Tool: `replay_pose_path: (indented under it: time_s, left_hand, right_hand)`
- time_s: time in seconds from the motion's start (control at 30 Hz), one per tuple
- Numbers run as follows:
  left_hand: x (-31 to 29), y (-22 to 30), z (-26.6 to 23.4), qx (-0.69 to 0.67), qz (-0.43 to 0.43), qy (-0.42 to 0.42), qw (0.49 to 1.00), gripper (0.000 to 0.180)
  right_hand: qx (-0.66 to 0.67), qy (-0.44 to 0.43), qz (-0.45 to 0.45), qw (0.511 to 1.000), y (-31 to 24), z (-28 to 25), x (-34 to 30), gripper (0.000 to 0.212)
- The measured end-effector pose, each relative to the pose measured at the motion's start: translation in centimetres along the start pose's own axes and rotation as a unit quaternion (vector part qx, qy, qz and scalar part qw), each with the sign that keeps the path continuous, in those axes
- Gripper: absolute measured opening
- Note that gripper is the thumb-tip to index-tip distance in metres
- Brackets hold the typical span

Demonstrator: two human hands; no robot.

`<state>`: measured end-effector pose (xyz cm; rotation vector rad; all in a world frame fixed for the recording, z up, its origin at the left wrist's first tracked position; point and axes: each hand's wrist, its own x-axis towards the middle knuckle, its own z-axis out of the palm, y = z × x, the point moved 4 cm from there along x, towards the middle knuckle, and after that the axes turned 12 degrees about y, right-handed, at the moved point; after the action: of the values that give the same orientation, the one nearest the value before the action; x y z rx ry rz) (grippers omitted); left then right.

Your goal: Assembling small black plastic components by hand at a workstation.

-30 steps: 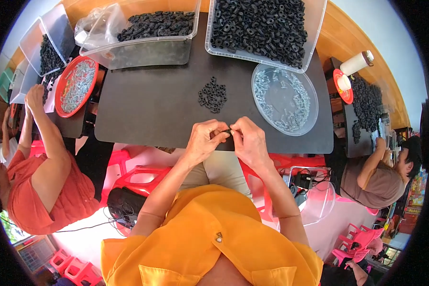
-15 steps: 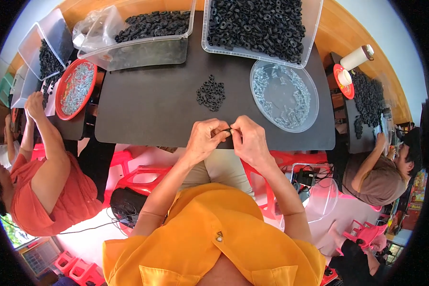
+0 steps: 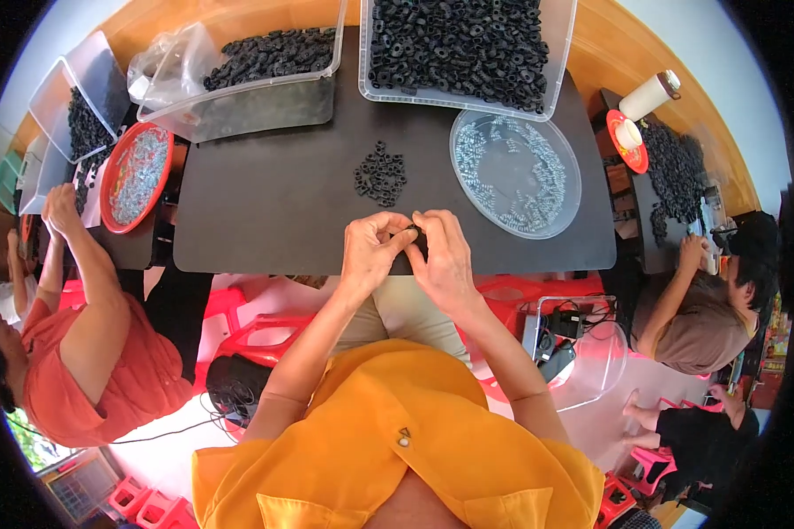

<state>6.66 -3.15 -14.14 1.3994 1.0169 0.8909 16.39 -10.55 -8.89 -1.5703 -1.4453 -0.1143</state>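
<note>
Above the table's near edge, my left hand [image 3: 370,254] and my right hand [image 3: 442,260] meet, both closed with fingertips pinching one small black part [image 3: 415,231]. Fingers cover most of this part, so its exact shape is hidden. Just beyond them lies a small pile of black ring-shaped plastic parts [image 3: 380,175] on the dark table [image 3: 265,194]. To its right, a round clear tray [image 3: 512,167] holds many small silvery pieces that look like springs.
At the table's far side stand a clear bin of black parts [image 3: 468,101] and another clear bin [image 3: 265,113] with a plastic bag. Co-workers sit left [image 3: 97,353] and right [image 3: 701,326] at side tables. An orange-red basin [image 3: 106,198] of silvery pieces stands left.
My hands have drawn closer together, with the right one shifting left around the black part. The whole view has shifted slightly. At the lower right, a person in black has moved.
</note>
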Motion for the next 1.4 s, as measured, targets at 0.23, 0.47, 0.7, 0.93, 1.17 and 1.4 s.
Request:
replay_pose_path:
  time_s: [0.23, 0.47, 0.7, 0.93, 1.17, 1.4]
  left_hand:
    - [0.0, 0.0, -0.3, -0.073, -0.058, 0.019, 0.995, 0.007]
    - [0.0, -0.2, -0.5, -0.131, -0.063, 0.028, 0.989, 0.010]
    - [-0.2, 0.2, -0.8, -0.203, -0.055, 0.030, 0.977, 0.011]
    - [0.1, 0.1, -0.8, -0.237, -0.059, -0.006, 0.970, 0.010]
    - [-0.1, 0.7, -1.0, -0.218, -0.069, 0.000, 0.973, 0.010]
    - [0.2, 2.0, -1.6, -0.126, -0.097, -0.044, 0.986, 0.017]
  right_hand:
    - [-0.031, 0.001, -0.042, 0.999, -0.4, 0.5, 0.7, 0.030]
    - [-0.019, 0.018, -0.045, 0.999, -0.9, 0.7, 1.2, 0.032]
    - [0.020, 0.042, -0.072, 0.996, -0.5, 1.1, 1.3, 0.029]
    - [0.032, 0.019, -0.057, 0.998, -0.2, 0.6, 1.9, 0.040]
    - [-0.073, -0.033, -0.119, 0.990, -0.7, 0.0, 2.5, 0.045]
    - [-0.123, -0.045, -0.174, 0.976, -0.2, -0.5, 2.9, 0.037]
